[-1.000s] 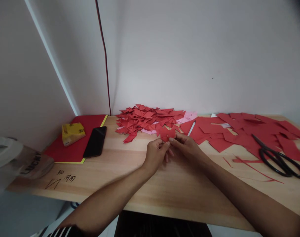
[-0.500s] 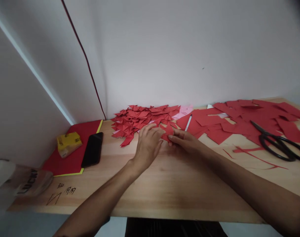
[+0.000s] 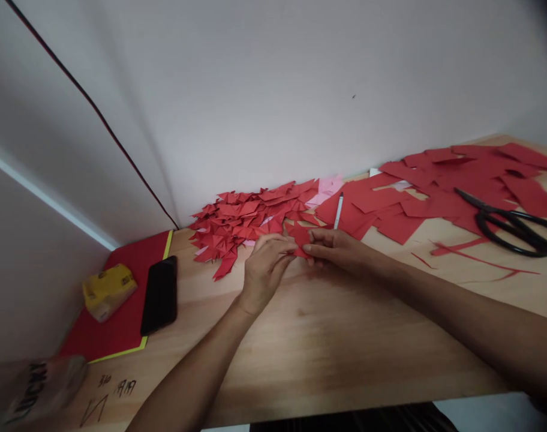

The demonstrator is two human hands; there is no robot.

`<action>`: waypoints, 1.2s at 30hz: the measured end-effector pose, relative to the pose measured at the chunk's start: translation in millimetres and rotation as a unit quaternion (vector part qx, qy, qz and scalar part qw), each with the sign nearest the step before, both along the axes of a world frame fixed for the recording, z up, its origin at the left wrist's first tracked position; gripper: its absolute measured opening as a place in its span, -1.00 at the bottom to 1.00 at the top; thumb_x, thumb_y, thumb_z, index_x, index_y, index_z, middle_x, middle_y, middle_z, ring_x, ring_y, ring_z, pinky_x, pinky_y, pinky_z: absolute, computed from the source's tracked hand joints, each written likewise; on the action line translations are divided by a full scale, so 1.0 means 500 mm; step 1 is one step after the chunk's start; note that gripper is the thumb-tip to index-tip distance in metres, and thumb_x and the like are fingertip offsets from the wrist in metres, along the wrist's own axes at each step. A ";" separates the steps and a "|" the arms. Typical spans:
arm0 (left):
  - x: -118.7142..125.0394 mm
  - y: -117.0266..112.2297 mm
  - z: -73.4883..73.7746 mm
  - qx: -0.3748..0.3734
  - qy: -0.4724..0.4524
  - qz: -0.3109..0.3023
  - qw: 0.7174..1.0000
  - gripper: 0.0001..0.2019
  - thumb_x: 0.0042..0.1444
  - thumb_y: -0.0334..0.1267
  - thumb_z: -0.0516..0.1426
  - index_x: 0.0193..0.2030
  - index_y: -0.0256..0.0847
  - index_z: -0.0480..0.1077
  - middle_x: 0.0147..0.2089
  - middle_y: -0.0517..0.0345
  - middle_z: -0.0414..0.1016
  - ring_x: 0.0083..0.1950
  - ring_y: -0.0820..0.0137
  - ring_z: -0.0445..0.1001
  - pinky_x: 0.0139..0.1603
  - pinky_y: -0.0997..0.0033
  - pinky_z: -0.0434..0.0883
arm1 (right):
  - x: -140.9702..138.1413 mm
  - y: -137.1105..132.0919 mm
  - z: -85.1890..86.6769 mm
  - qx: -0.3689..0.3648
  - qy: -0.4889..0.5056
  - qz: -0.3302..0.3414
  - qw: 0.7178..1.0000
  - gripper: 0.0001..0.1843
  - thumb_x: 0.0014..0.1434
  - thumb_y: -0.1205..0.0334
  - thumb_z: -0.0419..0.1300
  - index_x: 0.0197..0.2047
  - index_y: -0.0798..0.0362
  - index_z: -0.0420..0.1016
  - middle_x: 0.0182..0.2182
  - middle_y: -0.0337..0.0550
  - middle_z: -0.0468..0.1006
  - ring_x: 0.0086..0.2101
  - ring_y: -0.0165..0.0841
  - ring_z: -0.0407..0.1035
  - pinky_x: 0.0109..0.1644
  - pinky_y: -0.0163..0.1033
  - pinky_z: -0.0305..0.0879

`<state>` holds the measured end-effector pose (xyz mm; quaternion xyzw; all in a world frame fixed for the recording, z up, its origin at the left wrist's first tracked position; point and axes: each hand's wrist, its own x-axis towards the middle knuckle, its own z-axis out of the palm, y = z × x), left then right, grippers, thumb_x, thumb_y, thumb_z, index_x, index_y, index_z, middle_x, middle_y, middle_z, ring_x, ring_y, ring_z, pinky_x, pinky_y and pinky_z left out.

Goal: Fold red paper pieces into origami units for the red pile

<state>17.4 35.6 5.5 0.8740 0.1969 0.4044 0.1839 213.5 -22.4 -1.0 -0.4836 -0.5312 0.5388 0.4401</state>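
Note:
A small folded piece of red paper [image 3: 303, 239] is held between my two hands, just above the wooden table [image 3: 327, 336]. My left hand [image 3: 269, 261] pinches its left edge with thumb and fingers. From the other side my right hand [image 3: 334, 249] grips it, thumb on top. Behind my left hand lies a heap of folded red paper pieces [image 3: 242, 216], with bits of pink among them. Flat sheets of red paper [image 3: 457, 180] spread over the back right, and a white pen [image 3: 339, 210] rests near my right hand.
Black-handled scissors [image 3: 507, 225] lie at the right beside thin red paper strips [image 3: 480, 255]. On the left are a black phone [image 3: 160, 294], a yellow packet [image 3: 109, 291] and a red sheet with a yellow edge [image 3: 89, 336]. A clear container marked LUCKY [image 3: 44, 387] stands at the left corner.
The view has tilted. My left hand's fingers have closed in on the red paper's left edge; my right hand keeps its grip.

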 end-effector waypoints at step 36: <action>0.023 -0.005 -0.018 -0.503 -0.098 0.026 0.859 -0.77 -0.11 -0.20 0.35 -0.39 -0.26 0.45 -0.41 0.22 0.48 -0.38 0.52 0.38 -0.29 0.54 0.31 | -0.023 -0.011 0.006 0.007 -0.066 -0.035 0.997 -0.70 0.11 0.00 0.25 -0.44 0.00 0.30 -0.54 -0.23 0.58 -0.57 -0.40 0.38 -0.53 -0.32 0.12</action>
